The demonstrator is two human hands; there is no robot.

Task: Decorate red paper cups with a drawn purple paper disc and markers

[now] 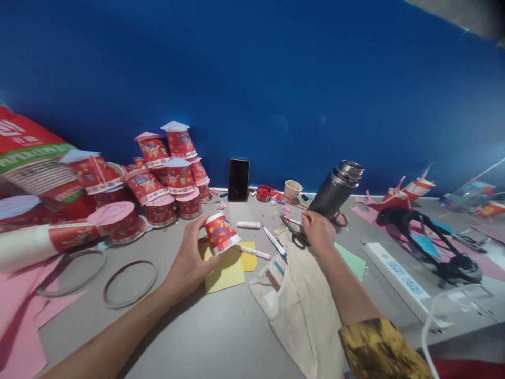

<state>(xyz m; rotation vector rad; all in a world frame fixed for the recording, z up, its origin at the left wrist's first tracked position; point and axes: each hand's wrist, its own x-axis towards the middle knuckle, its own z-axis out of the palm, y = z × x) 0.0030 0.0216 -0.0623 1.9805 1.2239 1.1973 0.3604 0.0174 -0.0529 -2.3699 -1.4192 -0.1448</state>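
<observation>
My left hand (193, 252) is closed around a red printed paper cup (221, 231), which is tipped over with its white end up. Beneath it, yellow paper (225, 275) lies on the table. My right hand (319, 230) pinches a white marker (292, 220) with a red tip, low over the table. Black-handled scissors (300, 240) lie just left of this hand, beside a beige cloth bag (303, 310). Between the hands are a white glue stick or thick pen (248, 225), a blue-capped marker (275, 241) and a pink-capped marker (254, 252).
Several red cups with paper tops (179, 176) are stacked at left, near two grey rings (130, 284). A phone (239, 180) stands by the blue wall. A dark flask (335, 189) stands behind my right hand. At right lie a power strip (398, 279) and a black strapped device (430, 242).
</observation>
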